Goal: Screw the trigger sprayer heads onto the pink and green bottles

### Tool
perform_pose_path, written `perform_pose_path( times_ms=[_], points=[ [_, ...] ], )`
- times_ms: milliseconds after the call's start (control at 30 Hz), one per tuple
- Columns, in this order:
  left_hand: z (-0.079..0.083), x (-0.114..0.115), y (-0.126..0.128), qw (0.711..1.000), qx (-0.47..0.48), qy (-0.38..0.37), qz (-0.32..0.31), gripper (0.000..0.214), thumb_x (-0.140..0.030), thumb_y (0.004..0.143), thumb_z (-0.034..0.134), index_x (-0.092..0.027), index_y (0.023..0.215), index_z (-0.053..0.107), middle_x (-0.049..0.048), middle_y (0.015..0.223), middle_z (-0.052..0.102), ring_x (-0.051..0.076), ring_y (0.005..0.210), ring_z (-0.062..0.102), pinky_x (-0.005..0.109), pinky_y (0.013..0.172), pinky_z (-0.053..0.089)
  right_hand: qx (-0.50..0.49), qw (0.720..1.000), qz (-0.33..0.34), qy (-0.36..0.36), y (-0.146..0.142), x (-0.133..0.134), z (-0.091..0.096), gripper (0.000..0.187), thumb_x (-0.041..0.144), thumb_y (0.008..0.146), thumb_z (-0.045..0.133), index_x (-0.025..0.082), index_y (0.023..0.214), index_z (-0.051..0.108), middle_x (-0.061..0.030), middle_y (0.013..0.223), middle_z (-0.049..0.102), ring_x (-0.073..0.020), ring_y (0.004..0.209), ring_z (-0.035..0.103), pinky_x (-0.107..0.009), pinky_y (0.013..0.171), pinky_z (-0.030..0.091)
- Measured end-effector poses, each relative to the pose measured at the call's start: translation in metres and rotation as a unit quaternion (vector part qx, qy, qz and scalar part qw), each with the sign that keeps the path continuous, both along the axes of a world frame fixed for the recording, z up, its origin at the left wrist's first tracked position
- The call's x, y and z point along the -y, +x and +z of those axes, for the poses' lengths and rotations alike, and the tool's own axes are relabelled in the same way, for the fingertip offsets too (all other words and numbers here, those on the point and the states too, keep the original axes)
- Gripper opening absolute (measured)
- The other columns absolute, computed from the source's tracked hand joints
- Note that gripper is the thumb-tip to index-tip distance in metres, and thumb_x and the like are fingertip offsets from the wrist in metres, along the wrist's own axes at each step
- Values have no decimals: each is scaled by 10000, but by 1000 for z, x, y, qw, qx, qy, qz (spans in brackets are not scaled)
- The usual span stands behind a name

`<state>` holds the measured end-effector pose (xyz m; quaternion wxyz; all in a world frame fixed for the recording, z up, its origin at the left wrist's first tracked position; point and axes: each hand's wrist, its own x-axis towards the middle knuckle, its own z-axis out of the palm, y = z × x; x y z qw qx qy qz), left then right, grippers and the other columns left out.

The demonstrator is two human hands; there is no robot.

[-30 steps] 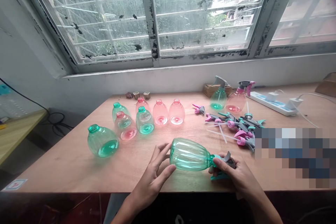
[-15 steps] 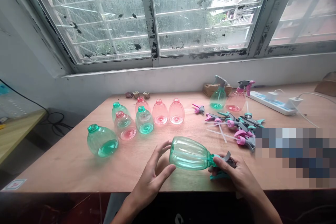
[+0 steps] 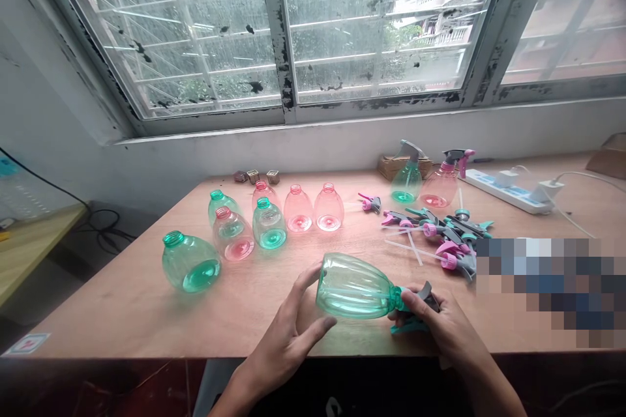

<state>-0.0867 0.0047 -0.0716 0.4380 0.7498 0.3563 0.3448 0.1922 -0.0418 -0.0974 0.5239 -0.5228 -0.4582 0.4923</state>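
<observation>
A clear green spray bottle [image 3: 357, 287] lies on its side in the air above the table's front edge, its base to the left. At its neck, my right hand [image 3: 435, 316] is closed around the grey and teal spray head [image 3: 415, 324], which is partly hidden by the fingers. My left hand [image 3: 298, 322] is curved loosely about the base, thumb and fingers apart. Its thumb is just below the bottle; whether the fingertips touch the base, I cannot tell.
Several open green and pink bottles [image 3: 271, 228] stand at the left. To the right lies a pile of spray heads [image 3: 454, 231]. Behind it stand a green bottle [image 3: 407, 184] and a pink bottle [image 3: 440, 187] with spray heads, beside a white power strip [image 3: 508, 190].
My left thumb has come off the bottle's lower side and moved slightly right and down. The bottle has shifted a little to the right; my right hand keeps its hold.
</observation>
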Motion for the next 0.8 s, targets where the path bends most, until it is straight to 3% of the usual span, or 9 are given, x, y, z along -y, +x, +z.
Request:
perform_pose_path(
  times_ms=[133,267,500,667,800],
  points=[
    [1,-2,-2,999,35,-40,-12,778,-475,910,731,-345,1566,333,81,1590,418,338,1513,337,476,1263,260,7,1000,13,9,-1,2,2,489,645,842,733,177,717,805,-79,715,807,-251,706,757,-301,711,570],
    [1,-2,-1,1000,2,-18,-6,849,-493,843,795,-346,1567,376,76,1588,379,348,1535,279,457,1277,233,16,1000,16,4,0,2,0,493,657,826,739,179,717,798,-69,682,792,-260,696,741,-321,713,555],
    [0,2,3,997,-35,72,0,692,-347,1014,602,-468,1593,243,2,1665,322,276,1572,226,453,1286,214,34,999,22,8,3,1,0,552,676,880,657,174,702,805,-93,725,810,-272,714,754,-331,732,549],
    [-2,2,-2,999,21,-24,-29,930,-438,911,746,-454,1615,138,4,1726,216,290,1580,212,471,1292,190,28,999,29,26,2,1,-2,505,646,857,706,182,679,792,-75,709,796,-258,703,743,-317,721,541],
    [-2,0,-5,994,45,-82,-60,909,-514,882,753,-357,1615,240,63,1699,286,318,1569,233,495,1289,186,24,998,48,16,4,0,-7,474,640,830,739,176,765,808,-70,714,805,-257,699,741,-307,701,535]
  ],
)
